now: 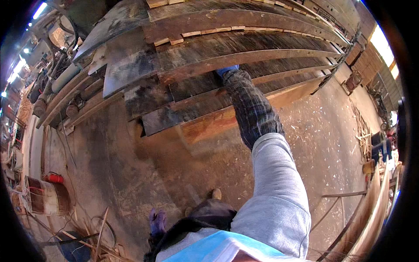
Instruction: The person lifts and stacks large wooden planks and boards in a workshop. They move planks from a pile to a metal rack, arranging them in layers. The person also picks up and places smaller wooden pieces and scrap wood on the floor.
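My right arm, in a grey sleeve with a dark checked cuff over the forearm, stretches up to a stack of long, dark, tiered metal plates [196,59]. In a blue glove, my right hand [227,70] reaches into the gap under one plate's front edge, and its fingers are hidden there. My left hand [158,222] hangs low beside my body in a purplish glove. Its fingers point up and stand apart, with nothing in them. Along the upper tiers lies a row of pale wooden strips [218,29].
Rollers and hoses [65,78] sit at the left end of the plates. A wire-caged drum [46,195] and a red canister [53,177] are at the left. Scrap wood lies at lower left. Curved wooden boards [371,209] lean at the right. Shavings are scattered over the floor [301,144].
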`<state>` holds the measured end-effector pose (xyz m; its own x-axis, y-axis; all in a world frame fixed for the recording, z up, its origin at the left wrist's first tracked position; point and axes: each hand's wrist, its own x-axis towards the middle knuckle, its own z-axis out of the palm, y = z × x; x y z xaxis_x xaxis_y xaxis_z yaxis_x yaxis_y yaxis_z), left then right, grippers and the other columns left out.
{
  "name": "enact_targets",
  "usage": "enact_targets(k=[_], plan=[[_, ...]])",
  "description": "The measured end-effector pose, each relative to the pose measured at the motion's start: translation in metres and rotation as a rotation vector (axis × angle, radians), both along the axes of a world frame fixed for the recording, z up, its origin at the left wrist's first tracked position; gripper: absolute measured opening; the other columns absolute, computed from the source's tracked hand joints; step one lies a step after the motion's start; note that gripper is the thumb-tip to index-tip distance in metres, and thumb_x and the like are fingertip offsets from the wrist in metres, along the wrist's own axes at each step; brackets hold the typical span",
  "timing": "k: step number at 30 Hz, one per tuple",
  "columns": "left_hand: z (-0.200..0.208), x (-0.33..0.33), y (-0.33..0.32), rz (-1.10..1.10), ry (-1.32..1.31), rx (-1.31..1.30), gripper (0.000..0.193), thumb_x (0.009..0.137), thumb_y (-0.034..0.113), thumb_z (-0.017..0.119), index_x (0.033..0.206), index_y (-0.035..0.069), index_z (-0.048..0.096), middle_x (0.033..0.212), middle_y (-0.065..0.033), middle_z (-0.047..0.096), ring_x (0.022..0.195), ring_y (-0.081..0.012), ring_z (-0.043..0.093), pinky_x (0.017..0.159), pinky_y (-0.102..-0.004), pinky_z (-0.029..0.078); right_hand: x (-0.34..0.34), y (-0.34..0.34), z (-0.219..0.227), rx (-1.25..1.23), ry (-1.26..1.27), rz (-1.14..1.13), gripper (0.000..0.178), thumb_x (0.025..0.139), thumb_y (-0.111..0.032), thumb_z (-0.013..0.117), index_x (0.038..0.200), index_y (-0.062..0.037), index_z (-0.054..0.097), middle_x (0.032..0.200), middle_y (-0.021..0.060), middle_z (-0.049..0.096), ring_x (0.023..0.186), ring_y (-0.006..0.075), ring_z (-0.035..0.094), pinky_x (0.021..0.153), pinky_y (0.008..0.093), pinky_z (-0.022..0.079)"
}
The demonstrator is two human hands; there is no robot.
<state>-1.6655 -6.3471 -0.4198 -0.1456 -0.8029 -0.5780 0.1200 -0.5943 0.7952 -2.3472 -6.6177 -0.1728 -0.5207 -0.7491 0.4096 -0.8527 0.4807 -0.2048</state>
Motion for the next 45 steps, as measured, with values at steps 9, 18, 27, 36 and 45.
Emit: enact_targets(k=[9, 18, 27, 36, 45], plan=[[0.050, -0.026, -0.047, -0.122, -0.023, -0.076, 0.055, 0.087, 0.020, 0.064, 0.135, 0.021, 0.036, 0.114, -0.0102, 0.052, 0.103, -0.0235, 0.051, 0.084, -0.0371, 0.042, -0.002, 0.004, 0.003, 0.026, 0.000, 0.033, 0.046, 0.094, -0.041, 0.044, 0.127, -0.0108, 0.052, 0.134, 0.0171, 0.046, 0.119, 0.0256, 0.048, 0.096, 0.0379, 0.041], [0.039, 0.060, -0.040, -0.002, -0.127, 0.031, 0.052, 0.086, 0.023, 0.065, 0.132, 0.016, 0.041, 0.110, -0.0041, 0.055, 0.095, -0.0146, 0.056, 0.080, -0.0330, 0.046, 0.095, 0.083, 0.043, 0.061, -0.197, 0.163, 0.050, 0.090, -0.043, 0.046, 0.125, -0.0084, 0.052, 0.129, 0.0217, 0.049, 0.123, 0.0351, 0.043, 0.101, 0.0390, 0.037], [0.028, 0.091, -0.069, -0.231, 0.051, -0.036, 0.055, 0.088, 0.016, 0.063, 0.136, 0.016, 0.036, 0.113, -0.0066, 0.056, 0.097, -0.0171, 0.057, 0.078, -0.0294, 0.047, 0.167, 0.265, -0.078, -0.464, -0.122, -0.082, 0.054, 0.088, -0.040, 0.054, 0.125, -0.0014, 0.050, 0.132, 0.0220, 0.047, 0.122, 0.0349, 0.045, 0.101, 0.0371, 0.038], [0.059, 0.059, -0.106, -0.774, -0.038, -0.151, 0.065, 0.088, 0.028, 0.060, 0.141, 0.012, 0.026, 0.133, -0.0153, 0.044, 0.121, -0.0295, 0.044, 0.101, -0.0421, 0.035, 0.332, 0.534, -0.240, -0.210, -0.678, -0.712, 0.056, 0.084, -0.045, 0.053, 0.118, 0.0000, 0.056, 0.121, 0.0222, 0.056, 0.115, 0.0345, 0.052, 0.099, 0.0373, 0.039], [0.077, 0.002, -0.088, -1.084, 0.038, -0.143, 0.067, 0.086, 0.036, 0.062, 0.139, 0.012, 0.031, 0.134, -0.0129, 0.045, 0.123, -0.0280, 0.044, 0.102, -0.0424, 0.034, 0.453, 0.635, -0.238, -0.139, -0.903, -1.048, 0.053, 0.083, -0.043, 0.053, 0.114, -0.0006, 0.060, 0.120, 0.0209, 0.058, 0.115, 0.0327, 0.053, 0.099, 0.0366, 0.039]])
